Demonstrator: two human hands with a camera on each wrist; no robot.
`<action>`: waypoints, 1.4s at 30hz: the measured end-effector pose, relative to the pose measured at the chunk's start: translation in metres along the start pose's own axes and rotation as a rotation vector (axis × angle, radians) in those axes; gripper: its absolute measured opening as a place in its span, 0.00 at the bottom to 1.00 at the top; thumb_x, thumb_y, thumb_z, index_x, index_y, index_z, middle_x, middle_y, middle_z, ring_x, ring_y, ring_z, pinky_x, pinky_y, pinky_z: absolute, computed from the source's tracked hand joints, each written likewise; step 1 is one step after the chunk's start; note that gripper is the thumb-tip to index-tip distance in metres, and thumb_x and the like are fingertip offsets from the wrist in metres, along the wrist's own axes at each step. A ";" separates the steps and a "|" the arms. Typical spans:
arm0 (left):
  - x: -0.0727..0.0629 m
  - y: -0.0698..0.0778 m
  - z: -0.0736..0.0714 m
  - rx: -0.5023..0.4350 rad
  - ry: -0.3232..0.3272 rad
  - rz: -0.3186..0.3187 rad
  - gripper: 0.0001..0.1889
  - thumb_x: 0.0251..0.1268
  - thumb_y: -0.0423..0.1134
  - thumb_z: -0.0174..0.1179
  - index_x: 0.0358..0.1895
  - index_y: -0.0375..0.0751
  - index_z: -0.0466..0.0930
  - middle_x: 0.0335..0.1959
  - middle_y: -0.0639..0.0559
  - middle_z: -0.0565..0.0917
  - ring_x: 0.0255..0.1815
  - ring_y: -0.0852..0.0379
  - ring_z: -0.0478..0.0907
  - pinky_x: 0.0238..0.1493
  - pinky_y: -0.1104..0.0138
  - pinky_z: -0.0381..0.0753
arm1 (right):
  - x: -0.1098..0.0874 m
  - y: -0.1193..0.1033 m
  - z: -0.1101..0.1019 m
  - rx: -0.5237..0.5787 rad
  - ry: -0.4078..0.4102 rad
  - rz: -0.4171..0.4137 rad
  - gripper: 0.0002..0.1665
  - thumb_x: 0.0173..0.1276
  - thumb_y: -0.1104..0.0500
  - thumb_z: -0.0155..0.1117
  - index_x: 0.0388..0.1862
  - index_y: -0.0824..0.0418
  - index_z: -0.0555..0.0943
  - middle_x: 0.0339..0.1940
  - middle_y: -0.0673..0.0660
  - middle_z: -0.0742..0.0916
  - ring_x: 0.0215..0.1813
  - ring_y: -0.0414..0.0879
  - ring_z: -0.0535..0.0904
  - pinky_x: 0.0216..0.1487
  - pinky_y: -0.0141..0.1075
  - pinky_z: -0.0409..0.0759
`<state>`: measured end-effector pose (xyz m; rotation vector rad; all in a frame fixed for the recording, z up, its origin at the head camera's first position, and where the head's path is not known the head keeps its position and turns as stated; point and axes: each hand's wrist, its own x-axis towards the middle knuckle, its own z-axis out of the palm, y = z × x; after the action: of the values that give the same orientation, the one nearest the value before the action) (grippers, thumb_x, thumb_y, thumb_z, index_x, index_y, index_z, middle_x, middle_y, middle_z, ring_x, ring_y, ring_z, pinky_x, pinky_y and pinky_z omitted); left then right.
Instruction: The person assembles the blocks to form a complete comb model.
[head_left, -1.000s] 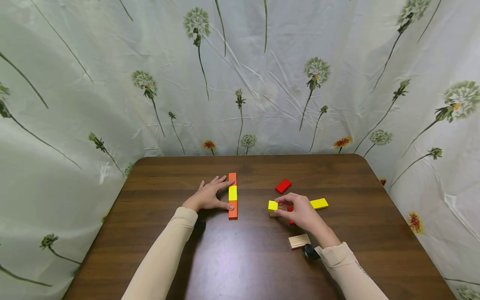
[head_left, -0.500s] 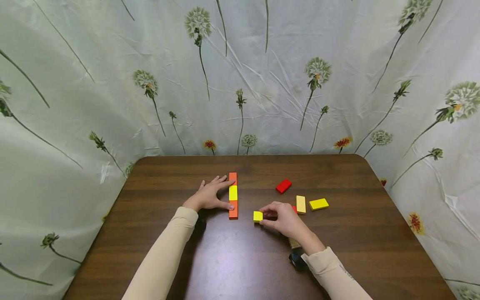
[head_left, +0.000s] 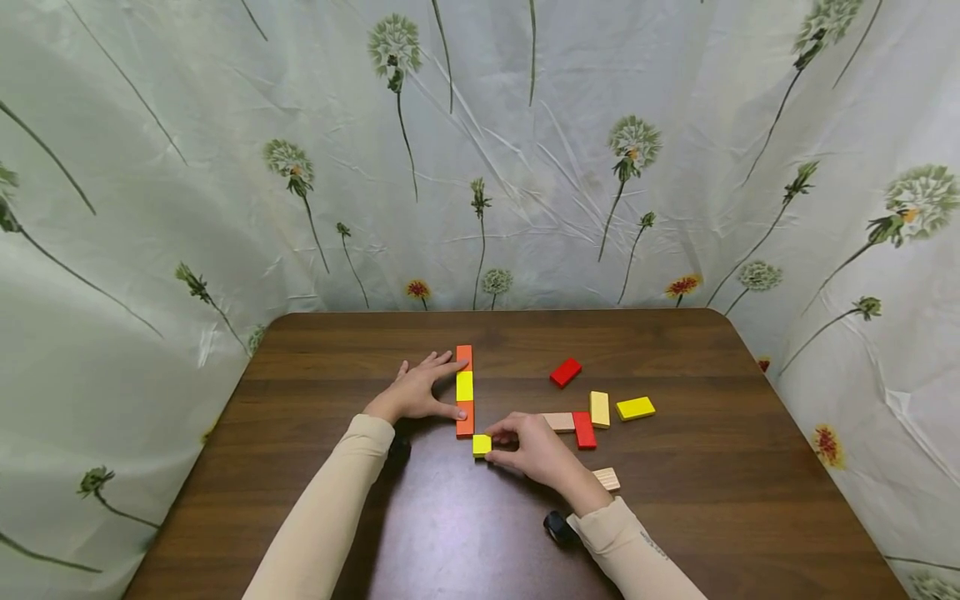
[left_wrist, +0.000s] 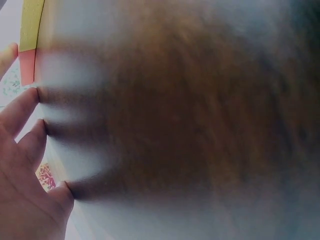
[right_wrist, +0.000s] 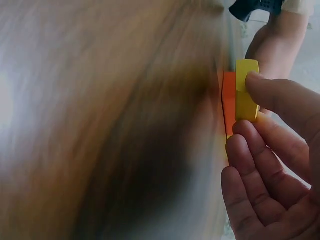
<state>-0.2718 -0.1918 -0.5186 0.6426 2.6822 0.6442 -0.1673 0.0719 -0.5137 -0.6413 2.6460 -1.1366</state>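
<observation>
Yellow blk (head_left: 482, 446) is by the near-right corner of the orange/yellow/orange row (head_left: 465, 386); can't tell if touching. We see R hand (head_left: 536, 450) pinching it, thumb vs. fingers. L hand (head_left: 420, 390) is spread wide, thumb & index at the row's orange ends. Red blk (head_left: 585, 431) lies farther right.

Table (head_left: 705, 433): dark brown wood grain, far corners rounded, pale glare near its middle. Behind its far edge and down both sides, pale creased cloth (head_left: 540, 225), flower print. Just above that edge, two orange-red blooms (head_left: 418, 289); higher, dandelion heads (head_left: 634, 142). Table's left: green bud (head_left: 193, 280), long stem.
</observation>
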 end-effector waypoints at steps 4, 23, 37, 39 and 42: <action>-0.001 0.001 -0.002 -0.002 0.003 -0.001 0.54 0.58 0.69 0.76 0.86 0.62 0.62 0.90 0.47 0.54 0.92 0.38 0.45 0.82 0.25 0.36 | 0.003 -0.005 0.006 0.006 0.004 -0.025 0.15 0.66 0.60 0.82 0.51 0.60 0.92 0.41 0.50 0.90 0.43 0.41 0.83 0.47 0.34 0.85; -0.001 0.003 -0.003 0.000 0.004 -0.001 0.54 0.57 0.69 0.76 0.86 0.61 0.61 0.90 0.46 0.54 0.92 0.38 0.45 0.82 0.25 0.36 | 0.012 -0.008 0.023 0.026 0.100 -0.003 0.16 0.62 0.61 0.84 0.48 0.61 0.92 0.39 0.52 0.92 0.40 0.40 0.86 0.45 0.32 0.87; 0.000 0.001 -0.001 -0.010 0.008 0.005 0.54 0.57 0.69 0.76 0.86 0.60 0.62 0.90 0.46 0.55 0.91 0.37 0.46 0.81 0.23 0.37 | 0.014 -0.007 0.027 0.069 0.098 -0.006 0.15 0.61 0.63 0.84 0.45 0.59 0.89 0.36 0.50 0.90 0.38 0.37 0.84 0.44 0.30 0.85; 0.000 0.001 -0.001 -0.011 0.002 0.002 0.54 0.57 0.69 0.76 0.86 0.61 0.62 0.90 0.46 0.55 0.92 0.38 0.46 0.82 0.24 0.36 | 0.014 -0.008 0.027 0.076 0.093 -0.001 0.15 0.61 0.63 0.84 0.45 0.59 0.89 0.36 0.50 0.90 0.38 0.37 0.83 0.44 0.30 0.85; 0.000 0.002 -0.001 -0.012 -0.001 -0.002 0.54 0.57 0.68 0.77 0.86 0.60 0.62 0.90 0.47 0.54 0.92 0.38 0.46 0.82 0.24 0.36 | 0.014 -0.008 0.027 0.083 0.086 0.017 0.16 0.61 0.62 0.84 0.46 0.59 0.88 0.37 0.50 0.90 0.38 0.37 0.83 0.44 0.29 0.85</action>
<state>-0.2719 -0.1911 -0.5166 0.6369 2.6757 0.6581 -0.1685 0.0430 -0.5262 -0.5658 2.6521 -1.2896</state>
